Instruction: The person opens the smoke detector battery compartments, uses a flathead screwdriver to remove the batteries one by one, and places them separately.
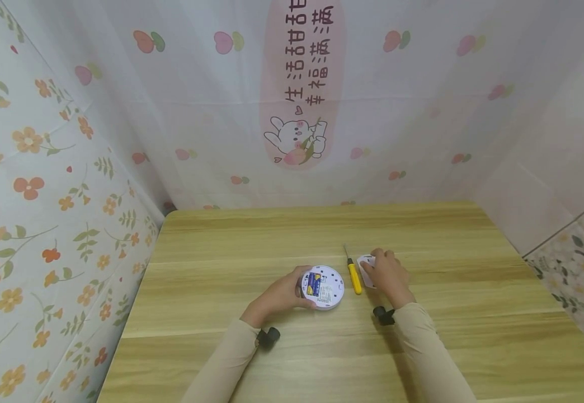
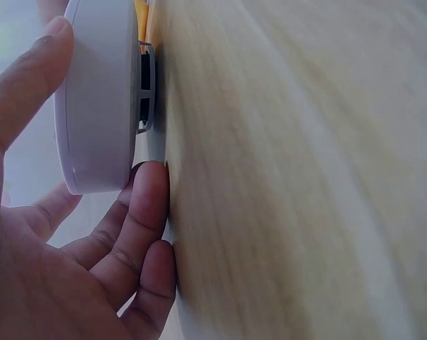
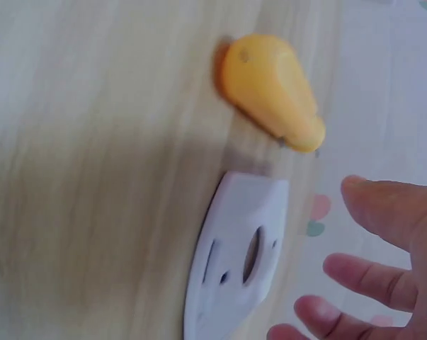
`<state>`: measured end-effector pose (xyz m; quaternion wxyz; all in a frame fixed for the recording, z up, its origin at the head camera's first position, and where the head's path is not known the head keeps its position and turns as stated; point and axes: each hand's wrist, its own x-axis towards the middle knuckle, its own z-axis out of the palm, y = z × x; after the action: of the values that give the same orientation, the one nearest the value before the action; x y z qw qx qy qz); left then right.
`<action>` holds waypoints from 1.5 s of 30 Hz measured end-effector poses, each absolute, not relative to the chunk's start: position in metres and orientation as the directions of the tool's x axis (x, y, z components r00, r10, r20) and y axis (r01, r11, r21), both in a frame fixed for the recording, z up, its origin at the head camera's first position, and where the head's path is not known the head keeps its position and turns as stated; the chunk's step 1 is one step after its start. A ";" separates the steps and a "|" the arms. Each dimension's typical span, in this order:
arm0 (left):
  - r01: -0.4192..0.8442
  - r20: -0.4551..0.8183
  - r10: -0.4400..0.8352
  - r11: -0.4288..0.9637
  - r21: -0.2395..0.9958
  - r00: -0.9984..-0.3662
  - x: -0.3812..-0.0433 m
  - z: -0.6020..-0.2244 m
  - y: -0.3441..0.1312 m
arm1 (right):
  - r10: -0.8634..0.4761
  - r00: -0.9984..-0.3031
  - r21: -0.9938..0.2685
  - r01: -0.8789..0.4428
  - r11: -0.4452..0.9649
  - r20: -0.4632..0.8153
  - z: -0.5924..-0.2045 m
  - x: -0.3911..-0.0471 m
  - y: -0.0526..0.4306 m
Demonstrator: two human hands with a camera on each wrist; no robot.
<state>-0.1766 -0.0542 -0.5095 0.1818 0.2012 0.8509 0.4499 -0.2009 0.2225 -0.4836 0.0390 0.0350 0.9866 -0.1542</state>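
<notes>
Disc (image 1: 325,290) gripped by its rim in the left hand (image 1: 282,294) is best kept steady — beside the screwdriver (image 1: 354,277) — while the right hand (image 1: 390,274), fingers spread loosely, should pinch the plate (image 3: 234,248) by its edges.

The white curtain (image 1: 302,106) reads “生活甜甜” and “幸福满满”.

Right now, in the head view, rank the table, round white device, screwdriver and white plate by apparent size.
Table
Round white device
Screwdriver and white plate: unsure, since the right hand partly covers the plate
</notes>
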 end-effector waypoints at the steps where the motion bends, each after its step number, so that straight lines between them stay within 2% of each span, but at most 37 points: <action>1: 0.180 -0.127 0.506 0.515 0.838 -0.853 -0.176 -0.510 -0.054 | 0.052 -0.995 -0.309 0.077 0.948 -0.087 -0.483 -0.201 0.221; 18: 0.212 -0.132 0.513 0.557 0.803 -0.848 -0.174 -0.507 -0.056 | 0.027 -0.987 -0.336 0.080 0.938 -0.160 -0.489 -0.202 0.196; 23: 0.202 -0.143 0.502 0.570 0.796 -0.853 -0.174 -0.506 -0.059 | 0.054 -0.976 -0.321 0.120 0.939 -0.209 -0.489 -0.200 0.192; 35: 0.217 -0.110 0.499 0.552 0.805 -0.860 -0.174 -0.507 -0.066 | 0.062 -0.977 -0.305 0.123 0.944 -0.203 -0.493 -0.201 0.190; 45: 0.248 -0.086 0.460 0.618 0.746 -0.884 -0.174 -0.510 -0.061 | 0.055 -0.978 -0.309 0.116 0.944 -0.201 -0.495 -0.200 0.189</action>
<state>-0.1738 -0.0609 -0.5097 0.1356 0.1991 0.8891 0.3893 -0.2000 0.1892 -0.4950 0.0952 0.0435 0.9813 -0.1616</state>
